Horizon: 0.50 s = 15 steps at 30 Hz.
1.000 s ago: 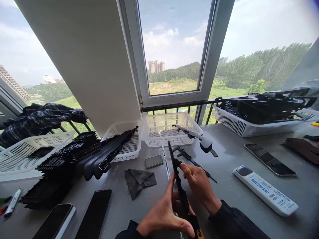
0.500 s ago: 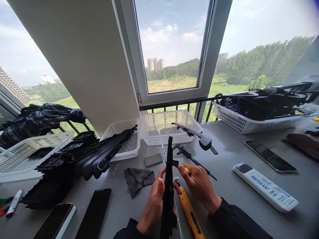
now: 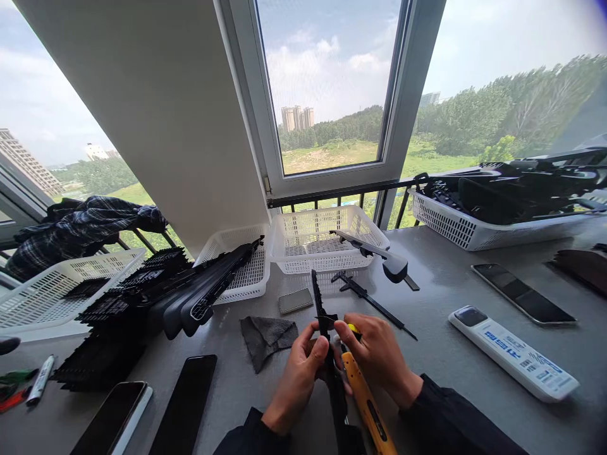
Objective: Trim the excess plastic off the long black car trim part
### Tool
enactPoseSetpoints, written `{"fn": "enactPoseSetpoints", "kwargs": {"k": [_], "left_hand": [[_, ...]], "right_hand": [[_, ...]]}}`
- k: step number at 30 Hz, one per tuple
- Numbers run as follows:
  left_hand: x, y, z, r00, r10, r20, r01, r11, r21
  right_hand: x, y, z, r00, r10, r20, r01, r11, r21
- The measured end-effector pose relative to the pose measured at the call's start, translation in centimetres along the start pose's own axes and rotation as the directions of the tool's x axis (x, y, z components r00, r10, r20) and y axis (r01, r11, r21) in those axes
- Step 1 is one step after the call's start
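Observation:
My left hand (image 3: 296, 379) is closed around a long, narrow black plastic part (image 3: 336, 398), which stands tilted away from me with its notched end pointing to the window. Yellow shows between the fingers of my right hand (image 3: 374, 351), which pinches a small yellow-handled tool (image 3: 353, 329). A thin, dark blade-like tip from it lies across the black part, just above my left thumb. Most of its handle is hidden by my fingers. Below my right hand, a larger yellow tool (image 3: 367, 404) with a dark slot lies on the table.
A grey cloth (image 3: 268, 341), a small flat grey block (image 3: 296, 301) and a black caliper (image 3: 374, 306) lie beyond my hands. White baskets (image 3: 327, 261) line the window side. Black parts (image 3: 203, 287) are stacked left. Phones (image 3: 184, 404) and a white device (image 3: 515, 354) flank my arms.
The black part has tipped lower and turned slightly, showing its notched edge. My left hand has shifted up and right along it, and its thumb now sits near the tool's tip.

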<state>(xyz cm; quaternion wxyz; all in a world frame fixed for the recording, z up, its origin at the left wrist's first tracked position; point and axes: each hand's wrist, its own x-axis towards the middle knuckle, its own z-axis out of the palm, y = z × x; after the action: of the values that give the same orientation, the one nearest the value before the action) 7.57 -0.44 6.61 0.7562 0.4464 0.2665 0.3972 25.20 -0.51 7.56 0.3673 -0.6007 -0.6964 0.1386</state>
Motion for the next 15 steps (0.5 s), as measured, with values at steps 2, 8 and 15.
{"fn": "enactPoseSetpoints", "kwargs": {"k": [2,8,15], "left_hand": [[-0.05,-0.08,0.11,1.0,-0.008,0.004,0.008,1.0,0.0],[-0.19,0.08,0.4,1.0,-0.027,0.009,0.027,1.0,-0.002],[0.04,-0.03,-0.03,1.0,-0.02,0.011,0.02,1.0,0.018]], "right_hand": [[0.06,-0.29,0.1,0.999,0.038,0.031,-0.04,0.997,0.062],[0.07,-0.83,0.07,0.996,0.081,0.035,-0.086,0.981,0.176],[-0.04,-0.83,0.06,0.995,0.082,0.048,-0.089,0.981,0.175]]}}
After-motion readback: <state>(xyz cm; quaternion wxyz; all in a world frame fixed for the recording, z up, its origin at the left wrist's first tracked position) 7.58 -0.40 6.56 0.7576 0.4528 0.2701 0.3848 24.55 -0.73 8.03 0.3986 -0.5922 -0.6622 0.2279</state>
